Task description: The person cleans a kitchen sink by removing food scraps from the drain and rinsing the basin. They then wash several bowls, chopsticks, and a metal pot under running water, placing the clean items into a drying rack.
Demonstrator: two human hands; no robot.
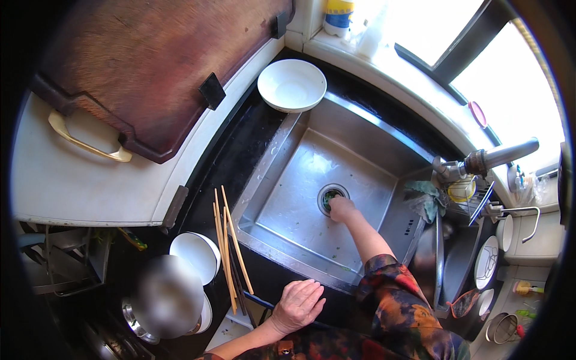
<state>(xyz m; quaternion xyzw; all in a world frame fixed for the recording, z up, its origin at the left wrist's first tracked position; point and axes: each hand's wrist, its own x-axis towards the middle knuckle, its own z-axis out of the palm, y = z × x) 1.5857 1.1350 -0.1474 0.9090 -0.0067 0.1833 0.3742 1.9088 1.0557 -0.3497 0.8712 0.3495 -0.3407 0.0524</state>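
My right hand (pixel 343 209) reaches down to the drain (pixel 321 201) of the stainless steel sink (pixel 292 184). Its fingertips are hidden inside the drain opening, where green vegetable scraps (pixel 330 195) show beside them. Whether the fingers grip anything I cannot tell. Small green bits are scattered over the wet sink floor. My left hand (pixel 298 307) lies at the black counter's front edge, palm down, fingers extended and holding nothing. To its left, several wooden chopsticks (pixel 224 252) lie on the counter beside a white bowl (pixel 194 256).
A large white bowl (pixel 292 85) sits at the sink's far left corner. The faucet (pixel 504 155), a wire rack (pixel 468 198) and a teal cloth (pixel 425 193) are on the right. A wooden cutting board (pixel 157 67) hangs from a cabinet (pixel 90 189) at upper left.
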